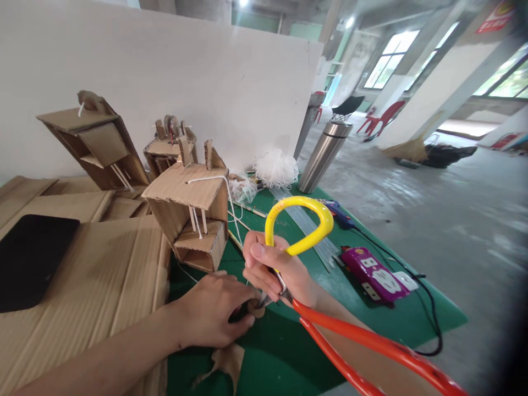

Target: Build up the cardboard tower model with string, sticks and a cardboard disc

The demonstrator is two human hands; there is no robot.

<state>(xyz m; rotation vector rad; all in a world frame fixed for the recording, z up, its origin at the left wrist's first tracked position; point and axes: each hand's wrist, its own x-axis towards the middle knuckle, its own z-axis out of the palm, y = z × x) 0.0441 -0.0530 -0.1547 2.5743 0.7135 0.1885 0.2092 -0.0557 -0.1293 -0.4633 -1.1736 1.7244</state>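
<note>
My right hand [284, 269] is wrapped around a pair of scissors [300, 225] near the pivot. One handle is a yellow loop standing up, the other is long and red-orange, stretching to the lower right. The metal blades point left towards my left hand [218, 308]. Low over the green table, that hand pinches a small brown cardboard piece [259, 312] at the blades; its fingers partly hide it. A torn cardboard scrap [231, 366] lies just below. Behind my hands stands a cardboard box model [187, 190] with white sticks and string.
Two more cardboard models [97, 137] stand further back by a white board. Corrugated sheets [103, 275] with a black flat object [35, 261] cover the left. A purple power strip [373, 275], glue gun [338, 213], clear glue sticks [307, 225] and steel flask [324, 157] are right.
</note>
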